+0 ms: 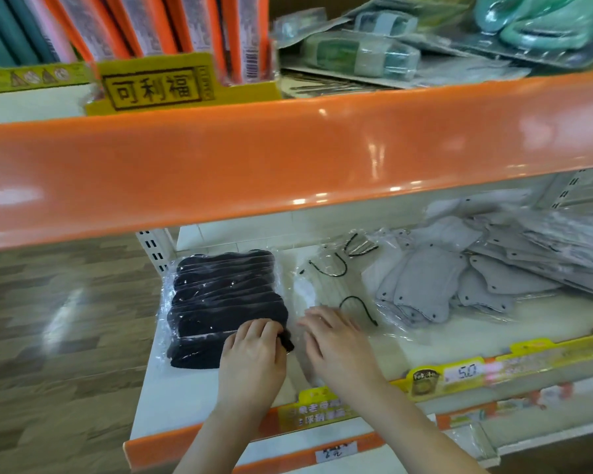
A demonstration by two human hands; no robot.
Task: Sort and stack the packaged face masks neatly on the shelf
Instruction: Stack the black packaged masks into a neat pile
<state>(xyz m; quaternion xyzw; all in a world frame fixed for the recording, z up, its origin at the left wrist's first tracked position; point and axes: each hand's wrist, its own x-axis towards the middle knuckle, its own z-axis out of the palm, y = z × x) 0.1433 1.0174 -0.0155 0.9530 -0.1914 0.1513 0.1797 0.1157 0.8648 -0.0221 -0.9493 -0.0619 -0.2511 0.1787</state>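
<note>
Nearest, at the shelf's front lip (199, 436): two bare forearms reaching in side by side over the yellow price strip (459, 374). Left hand (254, 350) curled at the near right corner of the stack of black masks (225, 304), fingertips tucked over that corner and pinching the dark edge through its clear wrap. Right hand (336, 343) just beside it, fingers straight and spread, lying flat on a clear packet of pale masks (325, 285) with black ear loops; pressing, gripping nothing. Black stack directly ahead of the left hand and to its left, layered edges running crosswise, long axis running away from the hands toward the back of the shelf, already fairly squared near the shelf's left end. Pale packet directly under and beyond the right hand, touching or almost touching the black stack's right side; exact overlap hard to tell through the glare on the plastic. Farther right and back, well apart from both hands: a loose fan of grey masks (466, 278) in clear bags, skewed at several angles, unstacked. Probably the right hand's job next, being nearer; likely a reach up and to the right, past the pale packet. Above it all, the upper orange shelf edge (288, 155), limiting headroom for any lift.
</note>
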